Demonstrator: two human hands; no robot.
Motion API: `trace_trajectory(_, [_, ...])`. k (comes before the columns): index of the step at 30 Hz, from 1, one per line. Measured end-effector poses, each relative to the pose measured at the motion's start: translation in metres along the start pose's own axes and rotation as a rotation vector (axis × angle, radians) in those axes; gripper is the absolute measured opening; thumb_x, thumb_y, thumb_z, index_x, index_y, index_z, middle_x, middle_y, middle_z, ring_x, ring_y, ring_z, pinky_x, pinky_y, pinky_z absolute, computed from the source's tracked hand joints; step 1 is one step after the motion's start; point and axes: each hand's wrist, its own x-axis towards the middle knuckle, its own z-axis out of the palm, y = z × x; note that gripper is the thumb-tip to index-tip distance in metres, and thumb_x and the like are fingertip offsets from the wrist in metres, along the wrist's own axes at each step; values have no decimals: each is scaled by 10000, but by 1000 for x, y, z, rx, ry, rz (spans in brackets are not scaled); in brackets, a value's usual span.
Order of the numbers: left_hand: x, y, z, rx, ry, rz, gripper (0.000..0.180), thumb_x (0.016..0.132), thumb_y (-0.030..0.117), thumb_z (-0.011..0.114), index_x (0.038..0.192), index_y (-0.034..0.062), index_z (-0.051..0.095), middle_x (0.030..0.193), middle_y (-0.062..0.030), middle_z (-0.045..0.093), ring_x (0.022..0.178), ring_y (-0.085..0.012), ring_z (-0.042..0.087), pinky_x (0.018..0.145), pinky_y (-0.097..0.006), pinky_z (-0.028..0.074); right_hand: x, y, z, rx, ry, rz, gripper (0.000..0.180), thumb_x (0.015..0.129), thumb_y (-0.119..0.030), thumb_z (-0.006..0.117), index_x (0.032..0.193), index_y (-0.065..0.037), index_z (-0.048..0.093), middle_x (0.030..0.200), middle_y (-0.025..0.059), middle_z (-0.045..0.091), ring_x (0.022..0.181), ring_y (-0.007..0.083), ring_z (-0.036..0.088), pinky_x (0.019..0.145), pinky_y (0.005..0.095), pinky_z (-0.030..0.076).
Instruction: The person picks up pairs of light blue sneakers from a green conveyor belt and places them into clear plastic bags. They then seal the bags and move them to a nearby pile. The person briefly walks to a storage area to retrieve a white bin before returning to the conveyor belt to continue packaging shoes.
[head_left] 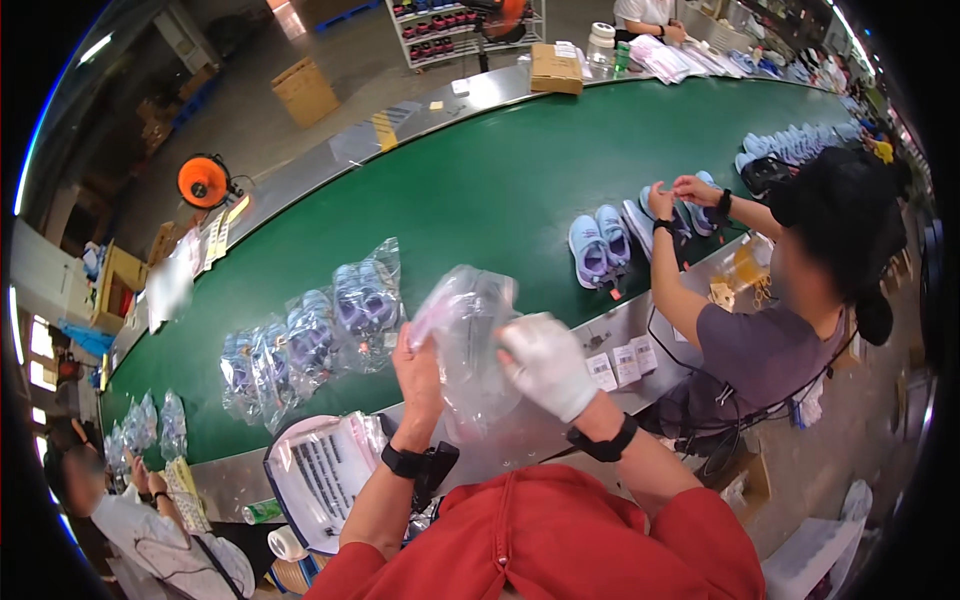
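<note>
Near me on the green worktop (480,170), the work looks partly done. To my left stands a row of bagged shoes (365,300), blue and purple, in clear film; I make out about four bundles, packed close together. Farther left, more wrapped bundles (172,425) sit by another worker (190,535).

What seems left is to my right: an unwrapped pair of shoes (598,245) stands bare on the worktop, side by side. Beyond it, a co-worker (770,345) has both hands over more bare shoes, and another line of shoes (800,145) runs off past them. The clear plastic bag (470,340) is up in front of me, near the worktop's close edge; I see no shoe inside it, so I judge this one unfilled.

My left hand (418,375) holds the bag's left side, thumb upward, fingers partly hidden by the film, with the forearm rising almost straight from below. My right hand (548,365), in a white glove, comes in from the lower right, slanting up and left. Its fingers are curled in by the bag's right side; I cannot tell whether they pinch the film or only touch it.
</note>
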Motion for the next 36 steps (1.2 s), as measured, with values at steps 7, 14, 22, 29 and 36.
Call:
trace_trajectory(7, [-104, 43, 41, 424, -1105, 319, 312, 703, -11, 549, 1004, 36, 616, 780, -157, 619, 702, -295, 617, 694, -357, 489, -30, 26, 78, 275, -436, 96, 258, 776, -174, 576, 1002, -58, 621, 935, 142, 621, 873, 279, 596, 798, 363, 478])
trace_trajectory(14, [7, 19, -5, 364, -81, 291, 38, 821, -19, 541, 829, 10, 565, 737, 48, 530, 693, -37, 444, 583, -207, 377, 6, 0, 102, 118, -561, 32, 247, 842, -249, 567, 966, -49, 644, 915, 123, 643, 811, 249, 619, 758, 348, 493])
trace_trajectory(22, [55, 21, -3, -16, -28, 2, 98, 870, 75, 553, 936, 32, 612, 814, 47, 547, 743, -40, 468, 647, -201, 378, 46, 109, -2, 464, -119, 471, 334, 788, -378, 643, 939, -81, 654, 1014, 135, 635, 971, 239, 599, 770, 356, 481])
trace_trajectory(29, [66, 2, 27, 222, -33, -11, 45, 832, -3, 530, 841, 17, 569, 762, 36, 518, 746, -56, 432, 651, -212, 371, -6, 268, 85, -739, -258, 297, 465, 625, -474, 721, 917, -119, 653, 1087, 185, 528, 1028, 351, 491, 916, 454, 350])
trace_trajectory(36, [44, -10, 1, 160, 34, -185, 77, 843, 1, 505, 791, 39, 547, 719, 72, 468, 685, -24, 369, 587, -201, 319, 23, 279, 83, -630, -307, 583, 358, 624, -418, 716, 847, -142, 661, 987, 151, 536, 947, 323, 530, 826, 428, 402])
